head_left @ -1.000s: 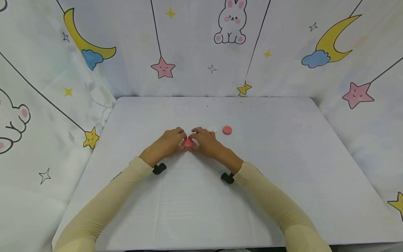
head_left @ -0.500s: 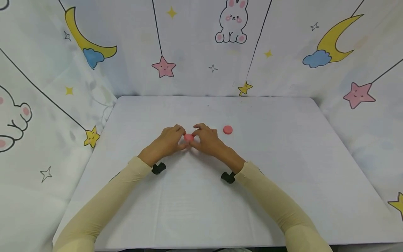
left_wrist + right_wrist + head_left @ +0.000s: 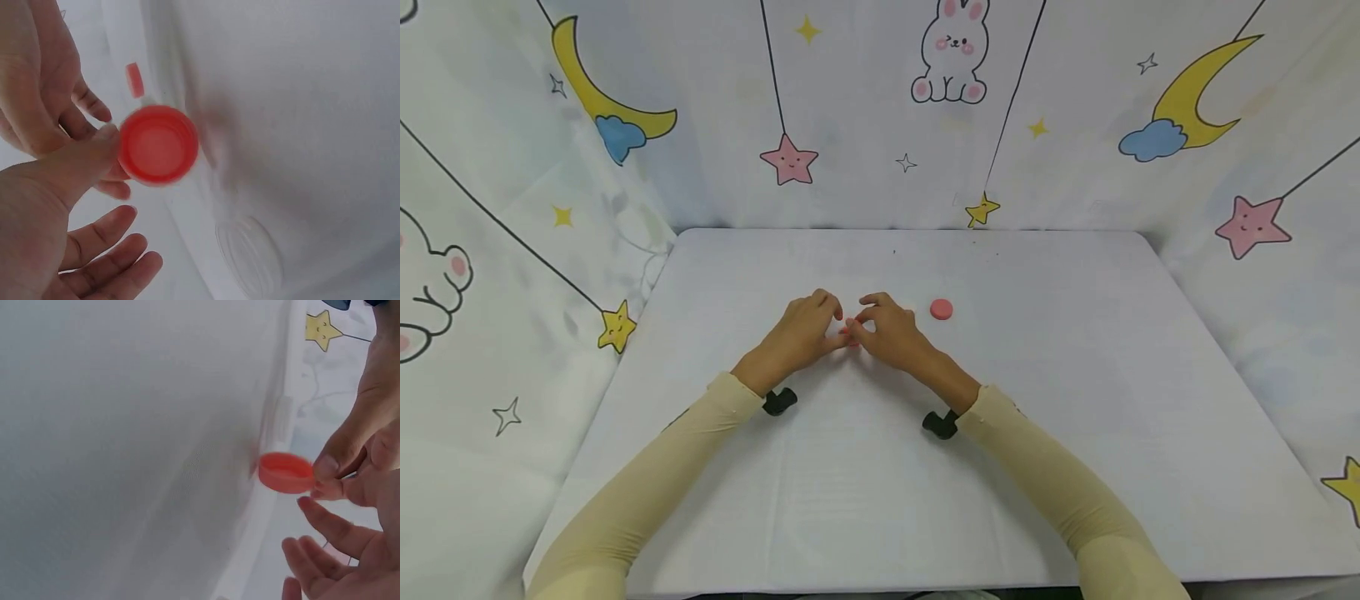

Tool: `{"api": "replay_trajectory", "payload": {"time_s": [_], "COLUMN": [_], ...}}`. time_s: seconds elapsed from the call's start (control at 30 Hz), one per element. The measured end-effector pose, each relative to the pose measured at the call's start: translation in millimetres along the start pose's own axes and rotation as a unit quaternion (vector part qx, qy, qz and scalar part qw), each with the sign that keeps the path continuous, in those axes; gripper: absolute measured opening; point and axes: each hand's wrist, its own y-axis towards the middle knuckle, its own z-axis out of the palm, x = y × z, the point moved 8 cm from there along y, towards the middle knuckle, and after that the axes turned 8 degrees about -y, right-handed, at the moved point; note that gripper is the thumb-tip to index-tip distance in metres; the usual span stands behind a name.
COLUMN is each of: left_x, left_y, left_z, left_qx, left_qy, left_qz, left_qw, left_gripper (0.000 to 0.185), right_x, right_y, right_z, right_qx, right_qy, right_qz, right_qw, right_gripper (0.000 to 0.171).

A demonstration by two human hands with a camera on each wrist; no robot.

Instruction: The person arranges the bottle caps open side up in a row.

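Note:
A red round bottle cap (image 3: 853, 342) is between my two hands over the white table, partly covered by fingers in the head view. In the left wrist view the hollow inside of the red cap (image 3: 157, 147) faces the camera. My left hand (image 3: 801, 333) has its thumb at the cap's edge, its other fingers spread apart. My right hand (image 3: 895, 333) holds the cap near the thumb and index finger. In the right wrist view the cap (image 3: 286, 474) is tilted, with fingertips from both hands meeting at one side.
Another red cap (image 3: 941, 309) lies on the table (image 3: 1037, 417) beyond the right hand. A clear round lid (image 3: 250, 256) lies near the left hand. Something pale shows just behind the right hand. Printed cloth walls (image 3: 865, 100) surround the table's back and sides.
The cap has turned between the fingers and is now more hidden in the head view. The left index finger has lifted away from it. The other red cap stays in place.

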Motion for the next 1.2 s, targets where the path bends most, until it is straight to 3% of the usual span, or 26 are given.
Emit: {"api": "replay_trajectory", "payload": {"time_s": [0.23,0.47,0.67,0.87,1.2], "left_x": [5.0,4.7,6.7,5.8,1.4], "left_y": [-0.9,-0.7,0.2,-2.9,-4.8], "left_z": [13.6,11.9,13.8,15.1,14.5], "left_qx": [0.022,0.0,0.006,0.018,0.009], "left_qy": [0.014,0.012,0.022,-0.003,-0.015], "left_qz": [-0.019,-0.007,-0.004,-0.012,0.002], "left_qw": [0.9995,0.9999,0.9997,0.9998,0.9999], "left_gripper": [0.034,0.019,0.013,0.025,0.039], "right_x": [2,-4,-7,-10,-11], "right_y": [1,3,4,4,5], "right_z": [0,5,14,17,15], "right_qx": [-0.013,0.012,0.03,0.032,0.033], "right_qy": [-0.043,-0.054,-0.053,-0.048,-0.058], "right_qz": [0.003,0.017,0.018,0.032,0.042], "right_qw": [0.999,0.998,0.998,0.998,0.997], "right_gripper": [0.025,0.027,0.021,0.021,0.02]}}
